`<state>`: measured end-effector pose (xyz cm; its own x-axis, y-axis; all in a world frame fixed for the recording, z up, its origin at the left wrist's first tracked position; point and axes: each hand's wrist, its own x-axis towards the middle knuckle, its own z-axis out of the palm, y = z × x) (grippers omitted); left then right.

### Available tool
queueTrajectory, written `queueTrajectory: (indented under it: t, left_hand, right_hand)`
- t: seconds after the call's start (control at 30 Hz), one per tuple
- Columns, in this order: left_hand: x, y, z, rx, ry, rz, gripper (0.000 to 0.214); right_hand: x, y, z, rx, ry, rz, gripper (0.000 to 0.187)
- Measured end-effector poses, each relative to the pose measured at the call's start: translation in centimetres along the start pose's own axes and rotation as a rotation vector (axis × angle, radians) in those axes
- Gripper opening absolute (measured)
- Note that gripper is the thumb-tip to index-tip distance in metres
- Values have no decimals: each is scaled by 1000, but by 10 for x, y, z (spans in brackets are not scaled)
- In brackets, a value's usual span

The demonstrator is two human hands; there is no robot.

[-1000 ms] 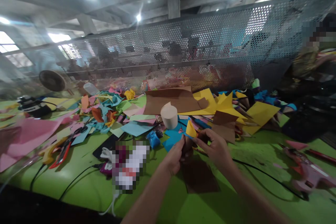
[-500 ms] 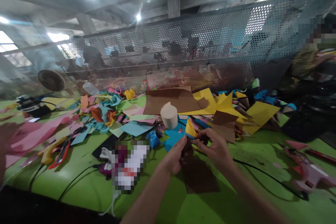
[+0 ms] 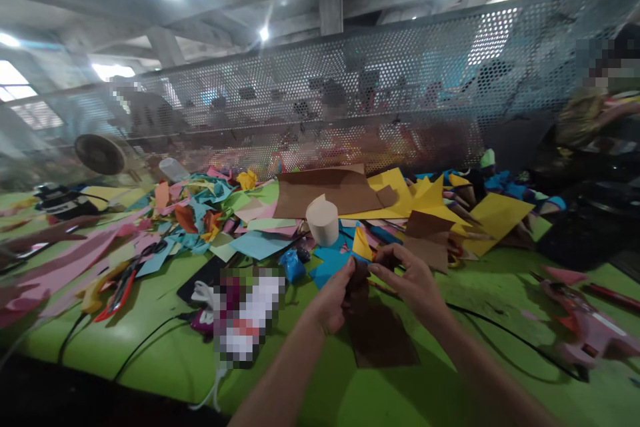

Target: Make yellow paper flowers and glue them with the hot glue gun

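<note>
My left hand [image 3: 334, 301] is closed on a small dark brown piece of paper [image 3: 359, 275], thumb on top. Beside it, my right hand [image 3: 411, 281] has thumb and forefinger drawn together at the right edge of that piece; whether they grip it is hard to see. A brown paper sheet [image 3: 384, 341] lies on the green table just below both hands. Right behind my fingertips are a folded yellow paper piece [image 3: 361, 244] and blue paper [image 3: 323, 268]. Farther back stands a cream roll [image 3: 323, 223].
A pink glue gun [image 3: 590, 323] with a black cable lies at right. To the left are orange-handled scissors [image 3: 120, 293], a pixelated white object [image 3: 253, 320] and a yellow-handled tool [image 3: 97, 287]. Coloured paper heaps stand before a perforated metal screen [image 3: 320, 100]. Another person's hand [image 3: 65, 233] reaches in at left.
My hands have barely moved, still around the small brown piece. At the left, another person's hand has shifted over the pink paper. A figure behind the screen has moved left.
</note>
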<state>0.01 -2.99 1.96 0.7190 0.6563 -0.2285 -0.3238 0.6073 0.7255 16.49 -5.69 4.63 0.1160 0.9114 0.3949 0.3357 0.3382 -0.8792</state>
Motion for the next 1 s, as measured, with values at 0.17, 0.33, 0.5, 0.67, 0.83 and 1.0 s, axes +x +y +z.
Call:
queueTrajectory:
  t: [0.17,0.33,0.5,0.67,0.83,1.0]
  left_hand:
    - [-2,2,1,22,15,-35,60]
    - [-2,3,3,40,26,-46,59]
    - [-3,5,5,40,65,-47,59]
    - [-2,3,3,44,43,-75,61]
    - [1,-2,-2,63,-13,-57,62]
    - [-1,0,0,48,17,-34,60]
  right_hand:
    - [-1,-1,1,-12,18,0,25]
    - [0,0,1,-13,42,2,26]
    - [1,-3,-2,58,51,43,29]
    - [1,-1,2,78,20,77,31]
    - [1,-1,4,103,15,92,30]
    - [1,-2,1,104,-2,110,30]
